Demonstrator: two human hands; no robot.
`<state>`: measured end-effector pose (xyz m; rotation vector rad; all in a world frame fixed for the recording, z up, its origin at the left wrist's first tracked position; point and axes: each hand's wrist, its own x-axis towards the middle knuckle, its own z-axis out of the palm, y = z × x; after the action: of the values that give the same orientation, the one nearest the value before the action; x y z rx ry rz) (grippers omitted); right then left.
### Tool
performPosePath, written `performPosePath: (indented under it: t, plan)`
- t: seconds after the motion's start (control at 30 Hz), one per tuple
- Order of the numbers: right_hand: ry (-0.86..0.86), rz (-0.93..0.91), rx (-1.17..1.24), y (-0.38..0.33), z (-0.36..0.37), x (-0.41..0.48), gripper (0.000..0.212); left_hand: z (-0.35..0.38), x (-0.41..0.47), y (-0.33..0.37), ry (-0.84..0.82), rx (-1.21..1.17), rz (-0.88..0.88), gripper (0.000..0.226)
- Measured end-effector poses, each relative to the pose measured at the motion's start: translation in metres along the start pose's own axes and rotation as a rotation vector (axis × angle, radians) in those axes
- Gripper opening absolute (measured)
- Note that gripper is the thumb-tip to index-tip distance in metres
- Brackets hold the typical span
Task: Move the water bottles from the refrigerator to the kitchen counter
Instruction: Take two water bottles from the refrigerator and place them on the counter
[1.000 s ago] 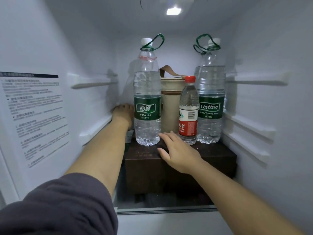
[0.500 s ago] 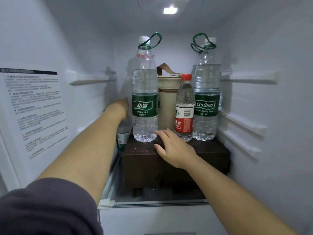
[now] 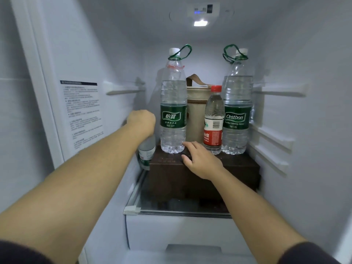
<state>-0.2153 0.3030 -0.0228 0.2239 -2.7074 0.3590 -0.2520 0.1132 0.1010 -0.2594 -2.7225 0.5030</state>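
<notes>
Inside, left hand (image 3: 141, 119) grips small bottle (image 3: 146, 153); right hand (image 3: 200, 161) spread near Cestbon bottle (image 3: 236, 119)

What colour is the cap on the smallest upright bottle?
Red cap, clearest in the head view.

3 bottles (image 3: 173, 115) stand on a box (image 3: 238, 164), a bag (image 3: 196, 111) behind them.

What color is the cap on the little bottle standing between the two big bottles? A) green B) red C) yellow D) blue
B: the small bottle between the two tall bottles wears a red cap.
</notes>
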Motion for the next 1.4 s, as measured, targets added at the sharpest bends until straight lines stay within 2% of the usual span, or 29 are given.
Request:
performPosePath:
  t: [0.3, 0.47, 0.7, 0.8, 0.9, 1.03, 1.1, 1.2, 1.27, 1.4]
  plan:
    - [-0.022, 0.015, 0.002, -0.008, -0.008, -0.007, 0.054, -0.055, -0.045, -0.027, 0.098, -0.188, -0.086, 0.027]
    - [-0.059, 0.033, -0.022, -0.011, -0.011, -0.009, 0.052, -0.051, -0.06, -0.037, 0.133, -0.342, -0.097, 0.032]
    - [-0.063, 0.083, 0.002, -0.011, -0.008, -0.014, 0.052, -0.065, -0.075, -0.042, 0.204, -0.434, -0.066, 0.036]
    - [-0.074, 0.129, 0.118, -0.019, -0.013, -0.014, 0.061, -0.066, -0.08, -0.04, 0.217, -0.445, -0.036, 0.03]
    - [-0.08, 0.117, 0.352, -0.03, -0.023, -0.016, 0.07, -0.075, -0.085, -0.041, 0.26, -0.422, -0.023, 0.026]
    - [-0.257, 0.068, 0.652, -0.043, -0.044, -0.02, 0.091, -0.105, -0.081, -0.056, 0.308, -0.486, 0.023, 0.028]
    - [-0.274, 0.042, 0.781, -0.054, -0.054, -0.022, 0.095, -0.111, -0.081, -0.051, 0.281, -0.528, 0.085, 0.03]
    - [-0.247, -0.026, 0.928, -0.069, -0.068, -0.023, 0.083, -0.105, -0.081, -0.03, 0.228, -0.616, 0.172, 0.028]
    - [-0.22, -0.074, 0.931, -0.07, -0.071, -0.025, 0.073, -0.1, -0.076, -0.016, 0.213, -0.691, 0.231, 0.023]
    - [-0.04, 0.045, 0.944, -0.053, -0.078, -0.037, 0.05, -0.104, -0.061, 0.006, 0.263, -0.791, 0.332, 0.023]
